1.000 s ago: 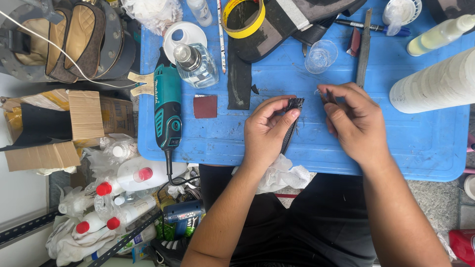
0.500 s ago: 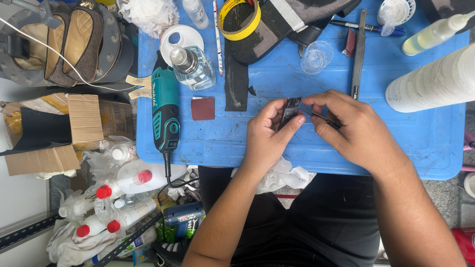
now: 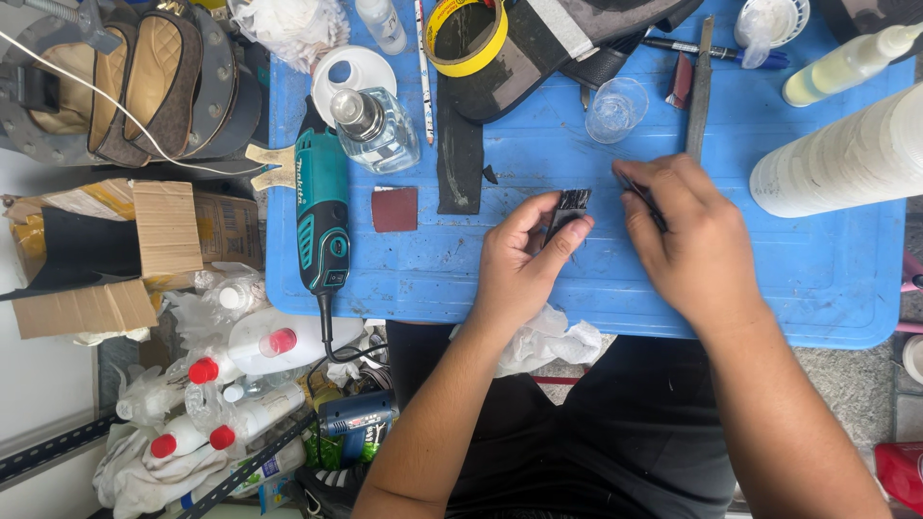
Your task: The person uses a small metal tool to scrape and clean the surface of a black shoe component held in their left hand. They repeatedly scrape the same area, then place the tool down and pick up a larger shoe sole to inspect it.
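My left hand (image 3: pixel 514 264) pinches the black strip (image 3: pixel 567 210); right hand (image 3: pixel 697 245) grips a thin tool (image 3: pixel 642 195) beside it — best kept steady.

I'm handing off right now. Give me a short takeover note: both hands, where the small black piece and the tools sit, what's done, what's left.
Left hand: pinches the small black piece just above the blue tray table.
Right hand: closed around a thin dark tool, tip near the piece.
Nearby: teal rotary tool, sandpaper square, black strip, clear cup, yellow tape roll.
Done: piece picked up and gripped.
Left: the work on the piece looks unfinished; how far it has got cannot be told.
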